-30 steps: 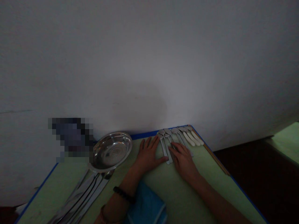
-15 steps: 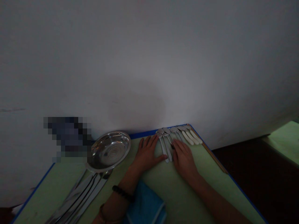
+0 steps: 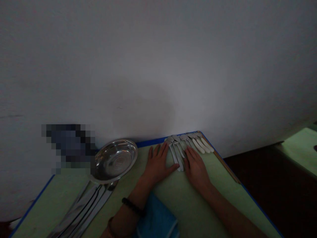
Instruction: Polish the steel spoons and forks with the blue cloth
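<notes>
Several metal spoons (image 3: pixel 174 153) lie side by side on a green tabletop (image 3: pixel 173 195), bowls toward the wall. My left hand (image 3: pixel 157 165) rests flat just left of them, fingers spread and thumb touching the handle ends. On their other side lies my right hand (image 3: pixel 197 168), its fingers stretched out and partly covering some handles. Farther right, pieces of cutlery with cream handles (image 3: pixel 201 145) continue the row. Neither hand is gripping anything that I can see.
A shiny steel bowl (image 3: pixel 116 161) stands at the left, near long metal utensils (image 3: pixel 83 210). A folded blue cloth (image 3: pixel 157 218) lies by my left forearm. Brown sticks (image 3: pixel 226 167) run along the right table edge. The wall (image 3: pixel 158 66) rises behind; a blurred patch (image 3: pixel 69 145) hides something.
My left hand has shifted slightly right, its thumb still at the spoon handles. My right hand has moved slightly right, and the view has shifted a little.
</notes>
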